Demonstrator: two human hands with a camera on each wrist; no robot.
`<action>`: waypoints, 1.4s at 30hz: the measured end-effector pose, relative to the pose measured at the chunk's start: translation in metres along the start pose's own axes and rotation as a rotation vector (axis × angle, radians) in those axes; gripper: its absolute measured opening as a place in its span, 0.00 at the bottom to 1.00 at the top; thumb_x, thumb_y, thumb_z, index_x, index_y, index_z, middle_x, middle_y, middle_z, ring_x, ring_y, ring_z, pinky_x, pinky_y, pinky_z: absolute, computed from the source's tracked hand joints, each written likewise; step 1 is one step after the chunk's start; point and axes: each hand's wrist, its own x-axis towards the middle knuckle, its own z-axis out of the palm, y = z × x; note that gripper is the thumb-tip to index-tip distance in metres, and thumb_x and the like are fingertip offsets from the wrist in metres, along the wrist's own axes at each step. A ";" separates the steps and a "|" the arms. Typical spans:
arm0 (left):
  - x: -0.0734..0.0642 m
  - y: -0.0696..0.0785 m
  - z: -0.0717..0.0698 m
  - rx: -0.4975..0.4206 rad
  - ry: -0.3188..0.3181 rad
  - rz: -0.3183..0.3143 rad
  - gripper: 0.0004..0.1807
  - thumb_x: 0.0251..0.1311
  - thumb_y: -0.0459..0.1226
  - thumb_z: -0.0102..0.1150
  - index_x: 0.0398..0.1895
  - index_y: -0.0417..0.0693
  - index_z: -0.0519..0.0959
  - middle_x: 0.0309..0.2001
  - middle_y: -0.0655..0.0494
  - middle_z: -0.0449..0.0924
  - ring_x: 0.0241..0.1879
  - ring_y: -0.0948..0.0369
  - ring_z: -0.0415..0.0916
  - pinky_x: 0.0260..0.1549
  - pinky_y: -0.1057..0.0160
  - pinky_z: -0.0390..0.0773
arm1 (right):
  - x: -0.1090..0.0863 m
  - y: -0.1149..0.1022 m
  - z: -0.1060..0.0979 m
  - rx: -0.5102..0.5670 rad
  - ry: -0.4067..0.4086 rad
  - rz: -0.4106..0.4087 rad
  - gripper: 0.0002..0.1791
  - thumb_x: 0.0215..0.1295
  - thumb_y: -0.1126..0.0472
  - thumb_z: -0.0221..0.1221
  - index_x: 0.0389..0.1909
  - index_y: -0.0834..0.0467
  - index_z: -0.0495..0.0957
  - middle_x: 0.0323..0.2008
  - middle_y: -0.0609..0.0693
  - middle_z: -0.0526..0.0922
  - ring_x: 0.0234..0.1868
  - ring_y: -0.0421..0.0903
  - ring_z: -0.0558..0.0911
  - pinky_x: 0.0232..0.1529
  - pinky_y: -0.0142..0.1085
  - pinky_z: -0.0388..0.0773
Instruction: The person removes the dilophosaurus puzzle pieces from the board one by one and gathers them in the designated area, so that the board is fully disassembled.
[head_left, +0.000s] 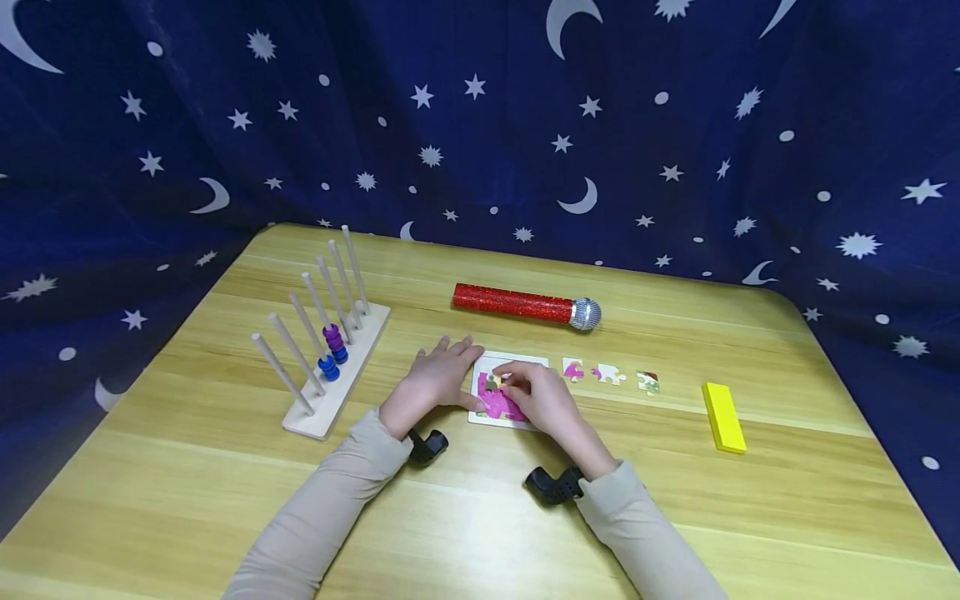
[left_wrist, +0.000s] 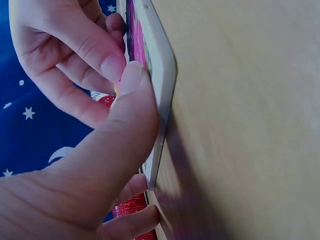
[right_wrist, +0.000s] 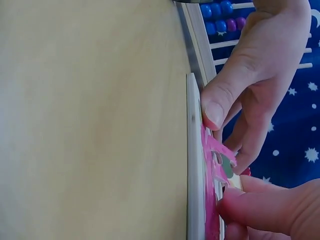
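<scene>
A small jigsaw puzzle (head_left: 501, 406) with a pink picture lies in a white tray frame (head_left: 480, 417) at the table's middle. My right hand (head_left: 542, 398) pinches a jigsaw piece (right_wrist: 222, 152) between thumb and fingers over the puzzle. That piece is pink and stands tilted above the others in the right wrist view; the fingers hide part of it. On the frame's left side, my left hand (head_left: 438, 375) rests with fingers spread and fairly straight. Its thumb (left_wrist: 131, 95) reaches over the frame's near left part and touches the puzzle.
Several loose jigsaw pieces (head_left: 609, 374) lie in a row right of the frame. Behind is a red glittery microphone (head_left: 517, 303). A wooden peg rack (head_left: 341, 383) with blue and purple beads stands left. A yellow block (head_left: 724, 418) lies right, and a starry curtain (head_left: 480, 125) hangs behind.
</scene>
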 end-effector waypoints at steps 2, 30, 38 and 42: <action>0.000 0.000 0.000 -0.005 -0.001 0.000 0.51 0.41 0.57 0.66 0.69 0.52 0.54 0.70 0.50 0.46 0.66 0.43 0.41 0.57 0.37 0.50 | 0.001 0.002 -0.001 0.005 -0.013 0.018 0.12 0.55 0.70 0.60 0.41 0.58 0.81 0.23 0.45 0.79 0.22 0.39 0.71 0.25 0.34 0.69; -0.001 0.000 -0.001 -0.040 -0.022 0.001 0.51 0.42 0.57 0.65 0.69 0.52 0.53 0.70 0.50 0.44 0.67 0.43 0.38 0.58 0.37 0.45 | -0.013 0.068 -0.102 0.108 -0.423 0.218 0.11 0.56 0.69 0.59 0.40 0.68 0.75 0.27 0.51 0.76 0.28 0.44 0.70 0.32 0.36 0.68; 0.000 -0.001 -0.001 -0.048 -0.022 -0.002 0.51 0.42 0.57 0.65 0.69 0.52 0.53 0.70 0.50 0.43 0.67 0.44 0.37 0.58 0.37 0.44 | -0.013 0.058 -0.098 0.104 -0.395 0.217 0.14 0.56 0.66 0.59 0.42 0.67 0.73 0.27 0.52 0.76 0.26 0.44 0.71 0.29 0.36 0.69; 0.000 -0.001 0.000 -0.046 -0.017 -0.001 0.51 0.42 0.56 0.66 0.69 0.52 0.53 0.70 0.49 0.44 0.67 0.43 0.38 0.58 0.37 0.45 | -0.009 0.049 -0.084 0.166 -0.381 0.091 0.18 0.56 0.66 0.60 0.48 0.65 0.72 0.28 0.53 0.77 0.27 0.45 0.73 0.29 0.37 0.71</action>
